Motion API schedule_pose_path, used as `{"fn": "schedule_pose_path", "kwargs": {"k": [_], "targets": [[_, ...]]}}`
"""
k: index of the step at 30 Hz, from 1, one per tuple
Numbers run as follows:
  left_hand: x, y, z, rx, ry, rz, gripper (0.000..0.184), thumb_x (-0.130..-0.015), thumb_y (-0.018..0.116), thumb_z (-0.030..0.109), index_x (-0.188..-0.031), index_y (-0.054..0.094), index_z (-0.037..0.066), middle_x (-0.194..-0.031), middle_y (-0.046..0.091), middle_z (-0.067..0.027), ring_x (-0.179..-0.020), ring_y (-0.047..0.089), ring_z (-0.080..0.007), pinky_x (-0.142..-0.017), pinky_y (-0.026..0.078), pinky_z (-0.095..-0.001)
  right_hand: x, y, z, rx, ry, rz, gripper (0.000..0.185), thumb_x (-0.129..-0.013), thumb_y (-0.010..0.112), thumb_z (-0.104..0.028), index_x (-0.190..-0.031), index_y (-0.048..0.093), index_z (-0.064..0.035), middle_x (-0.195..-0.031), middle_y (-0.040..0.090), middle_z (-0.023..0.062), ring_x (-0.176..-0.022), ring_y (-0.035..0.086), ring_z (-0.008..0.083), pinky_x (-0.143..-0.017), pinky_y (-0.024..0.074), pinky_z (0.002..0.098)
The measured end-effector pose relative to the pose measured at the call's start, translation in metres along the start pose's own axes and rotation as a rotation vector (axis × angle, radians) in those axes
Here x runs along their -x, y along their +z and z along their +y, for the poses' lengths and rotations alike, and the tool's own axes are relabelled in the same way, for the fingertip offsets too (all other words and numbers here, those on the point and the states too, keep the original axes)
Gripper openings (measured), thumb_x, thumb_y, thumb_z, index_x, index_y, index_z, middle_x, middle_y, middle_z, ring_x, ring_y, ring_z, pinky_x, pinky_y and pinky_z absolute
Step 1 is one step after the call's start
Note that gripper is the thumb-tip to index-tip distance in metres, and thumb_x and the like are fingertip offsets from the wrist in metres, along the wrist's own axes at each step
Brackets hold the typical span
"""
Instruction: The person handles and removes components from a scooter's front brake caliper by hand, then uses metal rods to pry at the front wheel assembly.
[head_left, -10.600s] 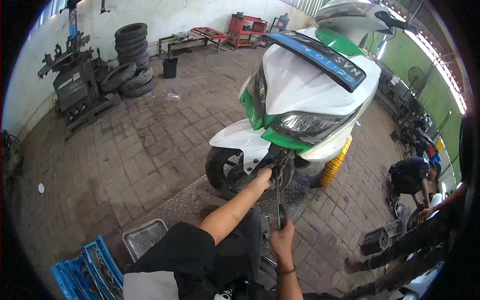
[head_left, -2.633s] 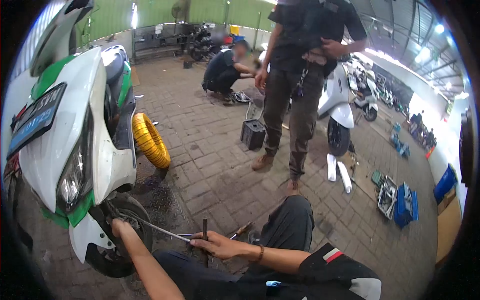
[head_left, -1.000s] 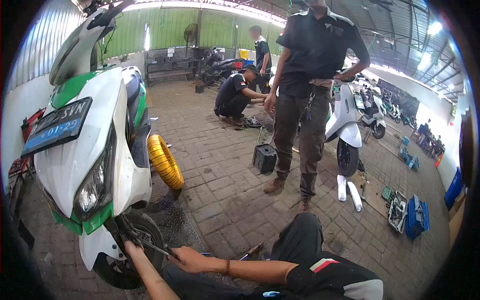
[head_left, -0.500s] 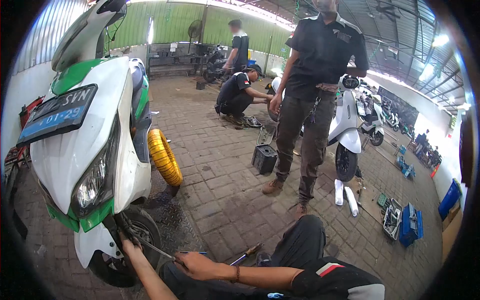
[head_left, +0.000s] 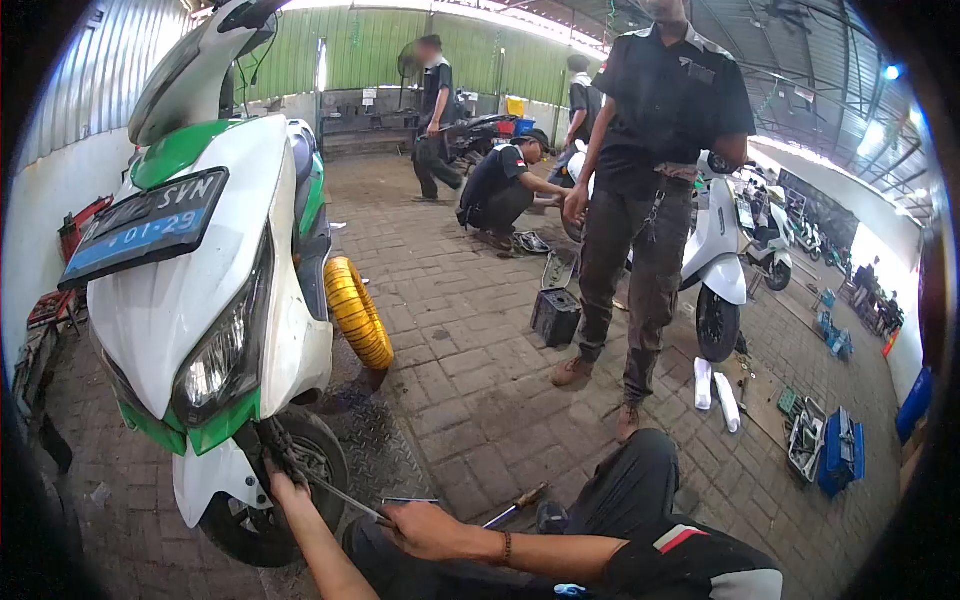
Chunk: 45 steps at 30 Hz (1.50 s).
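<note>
A white and green scooter (head_left: 215, 290) stands at the left, its front wheel (head_left: 325, 450) close to me. My left hand (head_left: 286, 488) reaches in beside the dark front fork, above the wheel hub; its fingers are mostly hidden. My right hand (head_left: 425, 530) is closed around the near end of a long metal-shafted tool (head_left: 345, 497). The shaft slants up and left from that hand to the fork near my left hand. Its exact kind and tip are not clear. Just above my right knuckles lies a thin straight metal bar (head_left: 410, 500).
A screwdriver-like tool (head_left: 515, 505) lies on the paving by my foot. A yellow-wrapped tyre (head_left: 357, 313) stands beside the scooter. A person (head_left: 660, 200) stands ahead near a black box (head_left: 556, 317); another person (head_left: 505, 190) crouches behind. A blue toolbox (head_left: 842, 452) sits right.
My view has shifted a little, so the scooter and both hands appear further right. The hands keep their places at the fork and tool. Another person in the background has come into view, walking.
</note>
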<state>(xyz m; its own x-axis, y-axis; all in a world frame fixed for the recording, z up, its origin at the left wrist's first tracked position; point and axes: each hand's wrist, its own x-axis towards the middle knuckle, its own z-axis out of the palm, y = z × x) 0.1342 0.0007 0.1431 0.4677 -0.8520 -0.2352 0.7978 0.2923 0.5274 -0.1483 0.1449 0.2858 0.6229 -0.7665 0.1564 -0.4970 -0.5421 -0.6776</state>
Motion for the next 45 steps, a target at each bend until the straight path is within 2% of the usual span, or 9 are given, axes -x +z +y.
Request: {"fn": "schedule_pose_path", "kwargs": {"k": [17,23,25,26,29,31,39,43,45], "targets": [[-0.047,-0.037,-0.012,-0.039,0.022,0.203,0.033,-0.093,0.053,0.032,-0.114,0.059,0.007,-0.107,0.063,-0.0068,-0.081,0.062,-0.0177,-0.073,0.052,-0.0255,-0.011,-0.002,-0.056,0.402,-0.142,-0.093,0.022,-0.08,0.053,-0.012,-0.088,0.052,0.0083,-0.064,0.061,0.0229,-0.06,0.062,0.0396,-0.052,0.0494,0.046],[-0.022,-0.008,-0.012,0.084,-0.095,0.014,0.039,-0.094,0.041,0.037,-0.111,0.063,0.009,-0.11,0.065,-0.0088,-0.099,0.061,-0.0276,-0.091,0.047,-0.0447,-0.007,0.013,-0.001,0.252,0.015,-0.114,0.027,-0.081,0.055,-0.015,-0.099,0.051,0.0044,-0.074,0.063,0.0227,-0.071,0.061,0.0424,-0.06,0.0477,0.0506],[-0.068,-0.047,-0.036,0.137,-0.082,-0.066,0.038,-0.094,0.04,0.032,-0.113,0.062,0.007,-0.11,0.064,-0.0107,-0.102,0.059,-0.0281,-0.09,0.047,-0.0436,0.001,0.018,0.004,0.206,-0.021,-0.074,0.027,-0.081,0.055,-0.015,-0.101,0.052,0.0033,-0.076,0.063,0.022,-0.071,0.061,0.0421,-0.06,0.0475,0.051],[-0.005,-0.006,-0.005,0.09,-0.064,-0.189,0.028,-0.086,0.047,0.006,-0.11,0.06,0.001,-0.105,0.061,-0.0123,-0.092,0.058,-0.0243,-0.081,0.048,-0.0332,0.001,0.018,0.005,0.166,-0.016,-0.004,0.028,-0.082,0.055,-0.016,-0.103,0.052,0.0022,-0.077,0.064,0.0213,-0.072,0.061,0.0417,-0.061,0.0473,0.0514],[-0.033,-0.025,-0.015,0.034,-0.086,0.231,0.034,-0.089,0.053,0.032,-0.112,0.061,0.007,-0.108,0.064,-0.0116,-0.093,0.06,-0.0259,-0.077,0.051,-0.0377,-0.001,0.011,-0.03,0.14,0.084,-0.076,0.03,-0.081,0.057,-0.017,-0.103,0.052,0.0027,-0.074,0.063,0.0216,-0.071,0.062,0.0412,-0.06,0.0478,0.0508],[-0.022,-0.005,-0.001,0.158,-0.102,0.03,0.026,-0.092,0.049,0.029,-0.104,0.062,0.009,-0.093,0.063,-0.0107,-0.077,0.061,-0.0223,-0.054,0.049,-0.0375,-0.004,-0.002,-0.051,0.262,0.106,-0.161,0.028,-0.08,0.055,-0.015,-0.1,0.053,0.0044,-0.079,0.064,0.024,-0.076,0.063,0.0413,-0.063,0.0501,0.0498],[0.006,0.011,0.002,0.072,-0.012,0.173,0.038,-0.091,0.052,0.04,-0.114,0.06,0.011,-0.114,0.061,-0.0064,-0.098,0.059,-0.0273,-0.082,0.049,-0.0459,-0.011,-0.007,-0.078,0.409,-0.005,-0.199,0.023,-0.081,0.051,-0.009,-0.096,0.053,0.0072,-0.071,0.064,0.0222,-0.068,0.066,0.0378,-0.056,0.0527,0.045],[0.028,0.041,0.009,0.021,-0.017,0.234,0.03,-0.09,0.053,0.036,-0.102,0.06,0.01,-0.091,0.065,-0.0061,-0.078,0.062,-0.0193,-0.067,0.052,-0.0307,-0.008,0.009,-0.07,0.396,0.015,-0.179,0.023,-0.08,0.054,-0.011,-0.095,0.054,0.0068,-0.072,0.064,0.0232,-0.068,0.065,0.0386,-0.057,0.0522,0.0467],[0.017,0.027,0.007,-0.053,-0.06,0.226,0.045,-0.091,0.049,0.046,-0.116,0.057,0.01,-0.111,0.06,-0.0062,-0.097,0.057,-0.0237,-0.085,0.046,-0.0369,-0.006,0.016,-0.053,0.342,-0.023,-0.13,0.034,-0.077,0.057,-0.013,-0.104,0.051,0.0084,-0.068,0.062,0.0226,-0.064,0.063,0.0395,-0.054,0.0498,0.048]]}}
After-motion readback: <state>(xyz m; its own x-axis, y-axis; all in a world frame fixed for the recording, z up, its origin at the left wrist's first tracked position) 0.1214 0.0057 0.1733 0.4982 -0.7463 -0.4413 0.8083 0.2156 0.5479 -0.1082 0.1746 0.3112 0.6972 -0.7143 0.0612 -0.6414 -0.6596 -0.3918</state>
